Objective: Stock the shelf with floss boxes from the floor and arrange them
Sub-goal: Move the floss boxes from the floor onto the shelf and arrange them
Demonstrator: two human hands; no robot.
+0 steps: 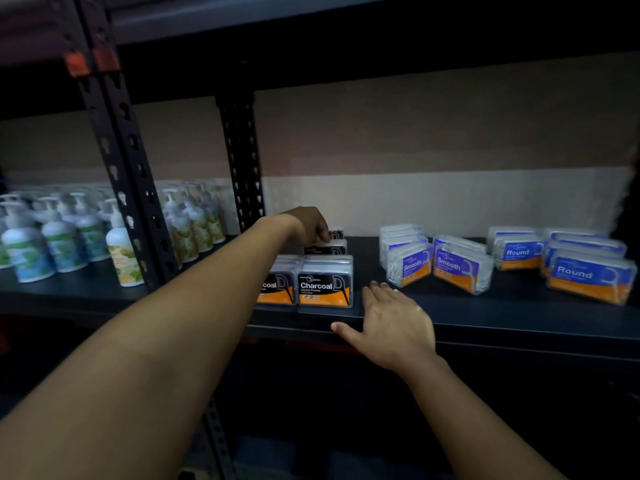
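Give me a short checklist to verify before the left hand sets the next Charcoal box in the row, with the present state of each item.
1. Left hand reaches the rear Charcoal boxes: ok.
2. Left fingers hold a box firmly: cannot tell, fingers hidden.
3. Front Charcoal box upright, label forward: ok.
4. Right hand open on the shelf edge, away from the boxes: ok.
5. Smooth boxes square to the front: not ok, turned at an angle.
6. Round boxes aligned: not ok, skewed.

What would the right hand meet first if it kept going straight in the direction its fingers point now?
Probably nothing soon: the right hand points into the bare gap on the shelf between the Charcoal boxes and Smooth boxes, toward the back wall. Depth is hard to judge.
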